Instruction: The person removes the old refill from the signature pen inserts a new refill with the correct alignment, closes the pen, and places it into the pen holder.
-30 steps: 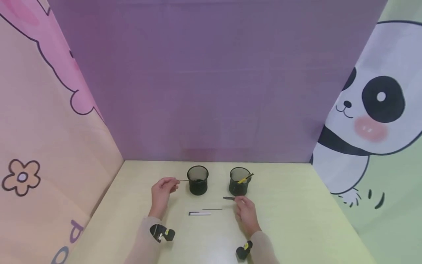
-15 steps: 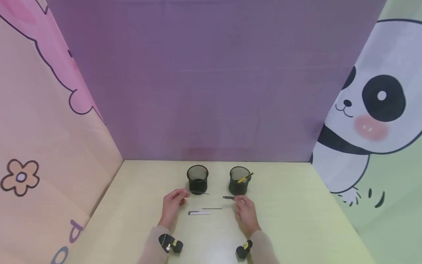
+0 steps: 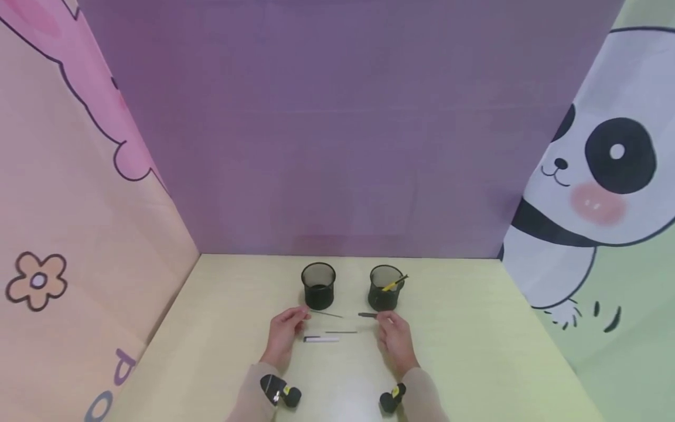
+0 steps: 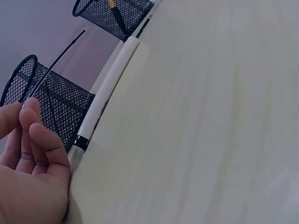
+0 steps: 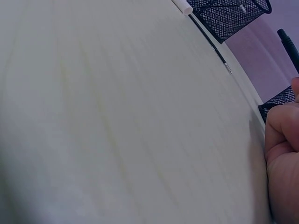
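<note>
A slim, dark, straight rod (image 3: 327,314) with a pale tip is hanging above the table, thumb and fingertips of the left hand (image 3: 287,331) pinching its end. That hand has been bringing it from the left of a black mesh cup (image 3: 319,299) round to the cup's near side — so the work now seems to be centring between the hands. The right hand (image 3: 396,339) is staying put, pinching a dark, pen-shaped piece (image 3: 366,315); rod and piece are pointing towards each other, apart. Nearer, a white, black-ended pen (image 3: 323,339) and another thin dark rod (image 3: 341,332) are lying on the pale wooden table (image 3: 464,334). Beyond the right hand, a second black mesh cup (image 3: 382,301) is holding a yellow-and-black stick (image 3: 391,286).
</note>
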Demonstrator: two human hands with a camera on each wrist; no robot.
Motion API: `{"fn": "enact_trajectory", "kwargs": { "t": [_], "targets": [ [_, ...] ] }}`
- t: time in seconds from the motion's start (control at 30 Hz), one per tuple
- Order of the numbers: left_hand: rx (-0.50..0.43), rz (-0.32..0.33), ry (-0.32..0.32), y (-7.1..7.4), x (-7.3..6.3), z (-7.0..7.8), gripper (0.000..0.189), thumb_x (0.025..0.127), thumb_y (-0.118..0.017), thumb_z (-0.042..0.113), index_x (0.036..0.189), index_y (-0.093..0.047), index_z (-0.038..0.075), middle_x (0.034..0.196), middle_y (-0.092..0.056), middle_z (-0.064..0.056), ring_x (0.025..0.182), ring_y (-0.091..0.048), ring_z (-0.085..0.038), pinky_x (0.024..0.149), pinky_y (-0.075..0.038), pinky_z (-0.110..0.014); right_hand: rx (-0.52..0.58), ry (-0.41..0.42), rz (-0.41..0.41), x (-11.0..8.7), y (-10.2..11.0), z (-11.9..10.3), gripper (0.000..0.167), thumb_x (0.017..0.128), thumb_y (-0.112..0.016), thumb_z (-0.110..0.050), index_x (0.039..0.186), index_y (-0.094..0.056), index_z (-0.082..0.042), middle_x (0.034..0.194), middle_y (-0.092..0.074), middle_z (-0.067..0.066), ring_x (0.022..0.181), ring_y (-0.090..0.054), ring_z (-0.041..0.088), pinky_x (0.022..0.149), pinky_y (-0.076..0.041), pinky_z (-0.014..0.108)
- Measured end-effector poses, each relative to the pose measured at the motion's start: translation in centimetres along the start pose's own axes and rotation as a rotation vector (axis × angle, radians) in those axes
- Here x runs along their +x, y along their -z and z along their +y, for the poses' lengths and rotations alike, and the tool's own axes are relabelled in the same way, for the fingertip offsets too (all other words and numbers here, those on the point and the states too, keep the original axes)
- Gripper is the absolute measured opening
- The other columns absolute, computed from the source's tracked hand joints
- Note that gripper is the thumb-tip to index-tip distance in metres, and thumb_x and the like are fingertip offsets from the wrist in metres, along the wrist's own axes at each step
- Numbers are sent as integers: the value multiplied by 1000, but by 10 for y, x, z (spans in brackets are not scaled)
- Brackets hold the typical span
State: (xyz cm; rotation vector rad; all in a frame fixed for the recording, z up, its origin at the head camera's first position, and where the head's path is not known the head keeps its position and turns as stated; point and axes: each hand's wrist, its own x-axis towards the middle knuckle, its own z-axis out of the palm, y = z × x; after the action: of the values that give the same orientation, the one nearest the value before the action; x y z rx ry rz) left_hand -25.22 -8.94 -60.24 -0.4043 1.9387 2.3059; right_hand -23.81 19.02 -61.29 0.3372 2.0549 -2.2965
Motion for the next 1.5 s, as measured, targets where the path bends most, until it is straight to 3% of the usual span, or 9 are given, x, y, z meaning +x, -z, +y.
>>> {"fn": "enact_trajectory", "kwargs": {
  "t": [0.33,0.57,0.77,0.97,1.3,1.5],
  "targets": [
    [-46,-7,32,2,-3,-1,36,98,-68,23,126,-67,1,104,-77,-3,93,-66,-16,85,-55,-28,-130,24,37,-4,-5,-3,27,101,-61,-17,117,-66,4,59,-41,-10,51,-36,7,50,-33,22],
    [-49,-21,20,0,-4,-2,36,99,-67,21,126,-66,-2,107,-77,-7,99,-69,-19,88,-57,-28,-201,34,16,-3,-6,-4,27,101,-64,-20,120,-69,-2,61,-42,-8,53,-38,10,52,-35,24],
    [-56,-57,-3,-1,-5,-2,35,99,-67,19,125,-66,-4,105,-78,-6,98,-70,-18,87,-57,-27,-227,12,20,-3,-7,-5,22,99,-65,-21,117,-71,-10,66,-48,-7,57,-41,11,55,-38,24],
    [-70,-76,0,-3,-7,0,35,99,-66,16,127,-64,-5,110,-77,-11,99,-70,-19,88,-58,-27,-265,33,6,-5,-9,-7,24,98,-68,-24,118,-72,-12,83,-56,0,65,-46,13,60,-43,24],
    [-88,-82,8,-4,-5,1,37,95,-71,17,125,-65,-5,103,-78,-5,98,-71,-19,85,-58,-26,-260,40,-12,-3,-8,-8,27,99,-67,-25,122,-71,-13,78,-52,-3,62,-45,12,56,-42,24],
    [-77,-95,-1,-3,-6,0,39,95,-71,19,125,-64,-6,107,-77,-7,99,-71,-20,86,-58,-26,-272,34,-17,-5,-8,-7,29,98,-68,-26,123,-72,-12,81,-53,-2,63,-45,13,56,-42,25]
  ]
}}
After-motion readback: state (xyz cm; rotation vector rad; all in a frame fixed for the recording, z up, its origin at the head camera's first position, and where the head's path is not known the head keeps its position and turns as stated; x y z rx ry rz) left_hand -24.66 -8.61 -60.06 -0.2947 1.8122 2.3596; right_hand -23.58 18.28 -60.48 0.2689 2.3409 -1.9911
